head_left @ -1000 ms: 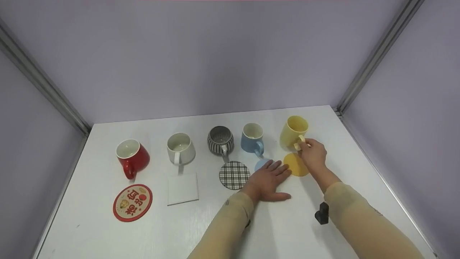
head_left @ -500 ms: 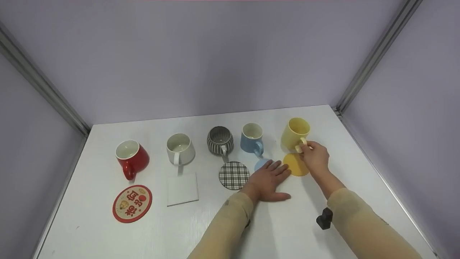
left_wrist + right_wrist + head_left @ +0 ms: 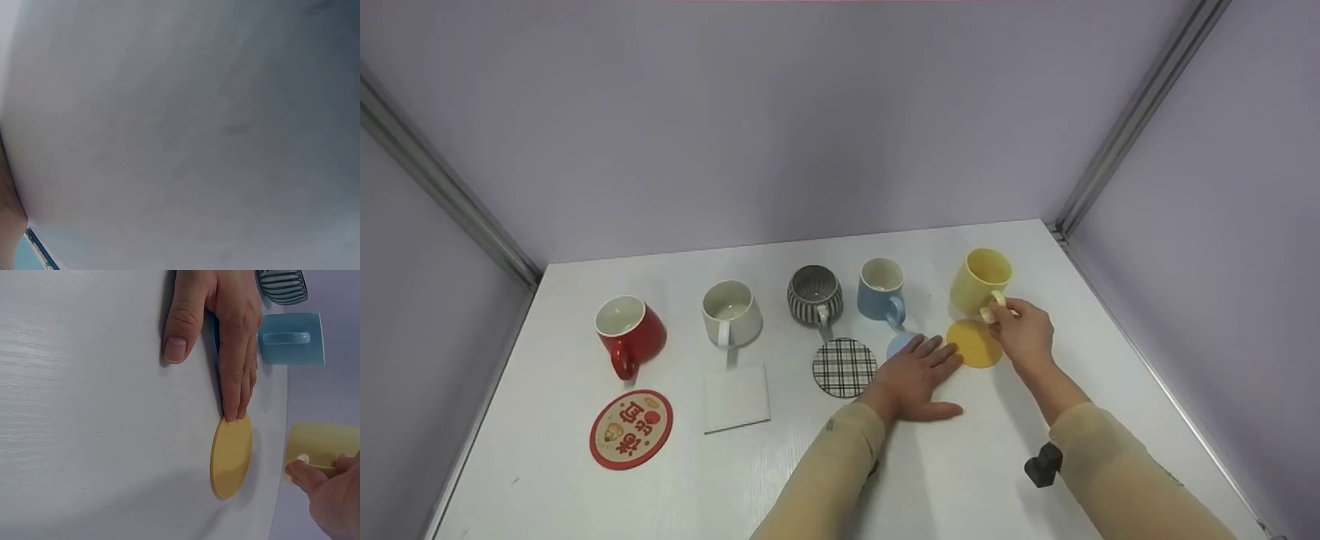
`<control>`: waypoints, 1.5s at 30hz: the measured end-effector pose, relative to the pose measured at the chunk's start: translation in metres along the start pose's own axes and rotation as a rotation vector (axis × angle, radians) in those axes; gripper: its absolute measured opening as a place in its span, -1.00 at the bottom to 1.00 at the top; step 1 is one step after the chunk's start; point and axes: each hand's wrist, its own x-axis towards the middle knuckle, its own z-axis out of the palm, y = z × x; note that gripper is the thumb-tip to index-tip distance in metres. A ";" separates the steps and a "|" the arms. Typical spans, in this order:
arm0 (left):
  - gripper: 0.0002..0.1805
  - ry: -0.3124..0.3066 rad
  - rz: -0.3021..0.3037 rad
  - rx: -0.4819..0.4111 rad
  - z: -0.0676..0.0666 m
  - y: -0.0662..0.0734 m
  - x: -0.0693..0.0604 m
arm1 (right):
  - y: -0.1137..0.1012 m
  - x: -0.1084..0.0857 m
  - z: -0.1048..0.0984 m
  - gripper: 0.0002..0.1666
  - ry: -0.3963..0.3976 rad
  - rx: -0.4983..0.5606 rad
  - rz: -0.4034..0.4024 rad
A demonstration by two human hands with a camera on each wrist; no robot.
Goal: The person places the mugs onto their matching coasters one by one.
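Note:
In the head view my right hand point(image 3: 1024, 332) pinches the handle of a yellow mug point(image 3: 973, 283). The mug is upright behind a yellow coaster point(image 3: 976, 345); the right wrist view has its base raised off the table. My left hand point(image 3: 916, 379) lies palm down, fingers spread, partly covering a light blue coaster point(image 3: 898, 343). Its fingertips touch the yellow coaster's near-left edge, also plain in the right wrist view. The left wrist view holds mostly blurred pale surface.
Left of the yellow mug stand a blue mug point(image 3: 880, 291), a grey striped mug point(image 3: 813, 297), a white mug point(image 3: 733, 315) and a red mug point(image 3: 634, 337). Before them lie a plaid coaster point(image 3: 844, 367), a white square coaster point(image 3: 736, 397) and a red-rimmed coaster point(image 3: 631, 429). Walls enclose the table.
My right hand has shifted a little to the right and nearer, carrying the yellow mug with it. The left hand keeps its place on the coasters. The head view has turned slightly.

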 end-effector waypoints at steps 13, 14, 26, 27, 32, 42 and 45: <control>0.04 0.027 0.000 0.036 -0.003 -0.004 0.000 | -0.002 -0.005 -0.007 -0.52 -0.009 0.087 0.004; 0.04 0.025 -0.001 0.032 -0.003 -0.004 0.000 | -0.002 -0.006 -0.007 -0.52 -0.010 0.086 0.004; 0.04 0.016 0.006 0.022 -0.003 -0.002 -0.002 | 0.004 -0.014 -0.013 -0.51 -0.013 0.083 0.031; 0.04 0.015 0.007 0.023 -0.003 -0.002 -0.002 | 0.005 -0.015 -0.014 -0.51 -0.018 0.077 0.034; 0.04 0.015 0.008 0.028 -0.002 -0.001 -0.001 | 0.009 -0.020 -0.017 -0.50 -0.042 0.058 0.044; 0.03 0.013 0.002 0.030 0.001 0.000 -0.001 | 0.016 -0.030 -0.020 -0.51 -0.044 0.095 0.036; 0.04 0.011 0.003 0.023 0.000 0.000 -0.001 | 0.019 -0.032 -0.020 -0.50 -0.047 0.098 0.047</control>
